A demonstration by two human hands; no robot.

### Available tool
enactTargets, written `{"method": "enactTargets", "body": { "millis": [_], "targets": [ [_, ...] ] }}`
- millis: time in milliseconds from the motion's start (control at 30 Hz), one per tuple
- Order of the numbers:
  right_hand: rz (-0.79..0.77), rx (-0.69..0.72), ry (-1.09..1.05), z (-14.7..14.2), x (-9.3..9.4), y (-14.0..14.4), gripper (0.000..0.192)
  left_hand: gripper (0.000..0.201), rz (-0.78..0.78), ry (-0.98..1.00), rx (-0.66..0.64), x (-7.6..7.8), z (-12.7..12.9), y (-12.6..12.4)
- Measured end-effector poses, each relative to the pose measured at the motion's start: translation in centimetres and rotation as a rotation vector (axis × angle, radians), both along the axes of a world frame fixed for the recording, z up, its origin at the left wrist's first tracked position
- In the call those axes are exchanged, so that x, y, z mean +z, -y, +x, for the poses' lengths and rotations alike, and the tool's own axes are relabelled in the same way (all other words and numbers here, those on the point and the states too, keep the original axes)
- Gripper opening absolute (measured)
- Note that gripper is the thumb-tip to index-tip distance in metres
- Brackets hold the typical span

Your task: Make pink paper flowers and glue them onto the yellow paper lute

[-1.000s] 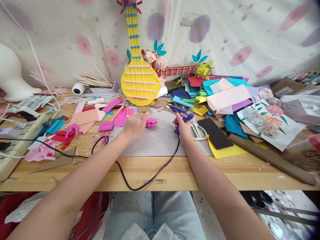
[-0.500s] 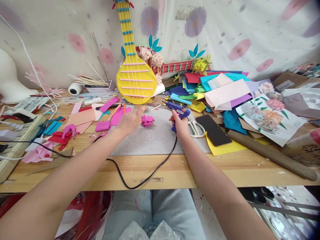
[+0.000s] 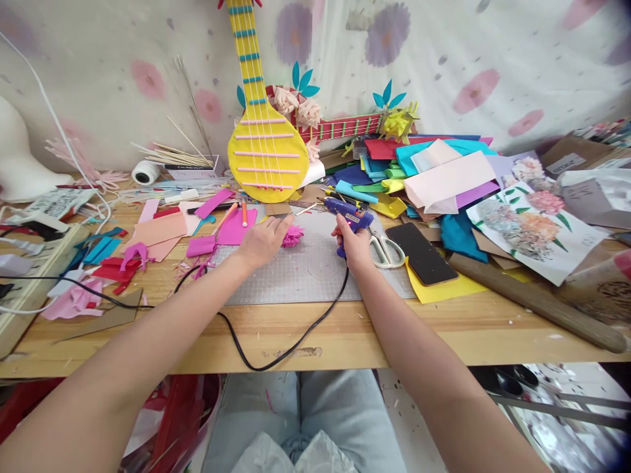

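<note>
No text, label, brand or number can be read anywhere. A white label on the cardboard box [image 3: 566,161] at the table's far right corner and print on the white strip [image 3: 54,202] near the left edge are too blurred to make out.

The left hand [image 3: 261,240] hides part of the pink flower [image 3: 294,236].

My blue plastic glue gun [image 3: 349,217] trails a black cord [image 3: 276,341]; my fringed magenta paper flower [image 3: 294,236] lies on the grey gridded cutting mat [image 3: 310,272], below the yellow paper guitar [image 3: 266,154].
</note>
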State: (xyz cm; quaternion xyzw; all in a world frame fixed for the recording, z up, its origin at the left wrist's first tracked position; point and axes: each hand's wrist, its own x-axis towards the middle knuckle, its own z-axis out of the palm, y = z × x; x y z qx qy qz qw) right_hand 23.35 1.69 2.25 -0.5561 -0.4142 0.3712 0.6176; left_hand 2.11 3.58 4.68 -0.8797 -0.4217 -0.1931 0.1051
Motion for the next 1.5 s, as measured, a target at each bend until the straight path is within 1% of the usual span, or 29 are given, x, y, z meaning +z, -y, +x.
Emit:
{"method": "enactTargets", "body": {
  "millis": [133,267,433,600,767,867,1033,1233,1367,1500],
  "targets": [
    [0.005,0.004,-0.027,-0.1,0.2,0.0,0.042,0.04,-0.005,-0.056,0.002,0.2,0.4,0.2],
    [0.001,0.005,-0.006,0.0,-0.1,0.0,0.044,0.041,-0.031,-0.065,-0.011,0.4,0.6,0.5],
    [-0.006,0.005,0.021,0.0,-0.3,-0.1,0.045,0.053,-0.046,-0.077,-0.025,0.4,0.3,0.9],
    [0.008,0.003,0.013,0.0,-0.2,-0.1,0.044,0.063,-0.101,0.007,-0.03,0.1,-0.4,1.3],
    [0.006,0.004,-0.001,0.0,-0.2,-0.1,0.043,0.065,-0.135,0.176,-0.074,0.0,-0.5,1.5],
    [-0.007,-0.003,0.001,0.0,-0.2,0.0,0.044,0.064,-0.182,0.237,-0.066,0.0,-0.3,1.5],
    [0.007,-0.002,-0.001,0.0,-0.2,-0.1,0.043,0.068,-0.214,0.194,-0.041,-0.4,-0.3,1.3],
    [0.013,0.004,0.004,0.0,-0.4,-0.1,0.043,0.069,-0.179,0.157,-0.024,-0.5,-0.3,1.5],
    [0.016,0.003,0.005,0.0,-0.5,-0.2,0.043,0.068,-0.18,0.144,-0.032,-0.2,-0.2,1.6],
    [0.025,0.004,0.007,0.1,-0.6,-0.2,0.043,0.068,-0.173,0.235,0.01,0.7,-0.9,1.5]
  ]
}}
